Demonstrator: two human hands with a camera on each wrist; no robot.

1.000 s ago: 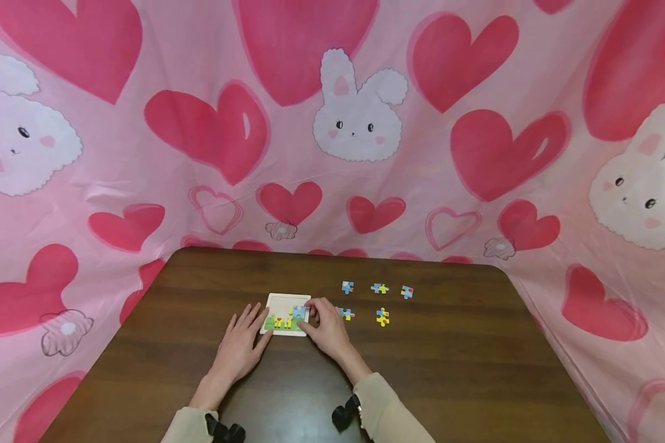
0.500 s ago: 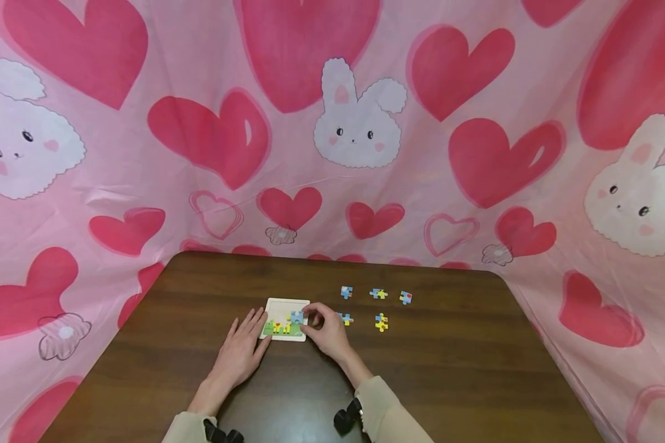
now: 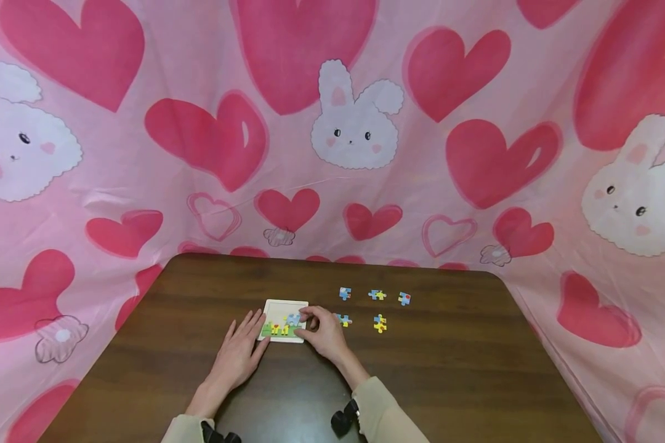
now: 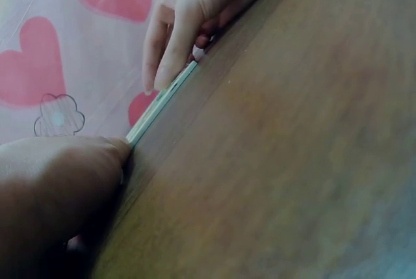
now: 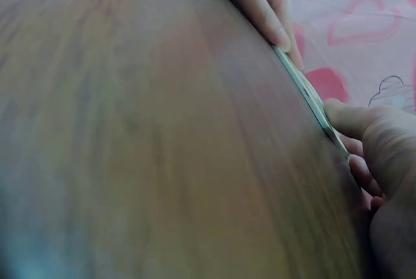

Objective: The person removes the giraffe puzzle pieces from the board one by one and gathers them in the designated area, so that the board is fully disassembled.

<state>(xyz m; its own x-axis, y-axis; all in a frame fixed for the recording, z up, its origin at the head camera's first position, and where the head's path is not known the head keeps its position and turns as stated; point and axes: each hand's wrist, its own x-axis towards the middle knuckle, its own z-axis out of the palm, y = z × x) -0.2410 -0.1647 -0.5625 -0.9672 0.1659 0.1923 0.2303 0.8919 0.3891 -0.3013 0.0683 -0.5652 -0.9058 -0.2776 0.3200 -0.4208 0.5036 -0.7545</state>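
Observation:
A white-framed jigsaw puzzle tray (image 3: 288,302) lies on the table, with green and yellow pieces filling its lower part. My left hand (image 3: 239,352) rests at its left side, fingers straight, index and thumb touching the frame. At the tray's right part, my right hand (image 3: 326,335) pinches a light-blue puzzle piece (image 3: 293,319) between thumb and forefinger, close over the pieces inside. Edge-on in the left wrist view, the tray (image 4: 161,106) has the right hand's fingers bent over its far end. In the right wrist view, the right thumb (image 5: 344,115) presses on the tray's top.
Several loose puzzle pieces lie to the right of the tray, among them a yellow one (image 3: 380,323) and a blue one with a red spot (image 3: 404,298). One blue-and-yellow piece (image 3: 344,320) sits right beside the right hand. A pink heart-patterned cloth (image 3: 288,264) hangs behind the table.
The right hand's fingers have shifted slightly left over the tray with the light-blue piece. The left hand stays at the tray's side. The head view has tilted up a little.

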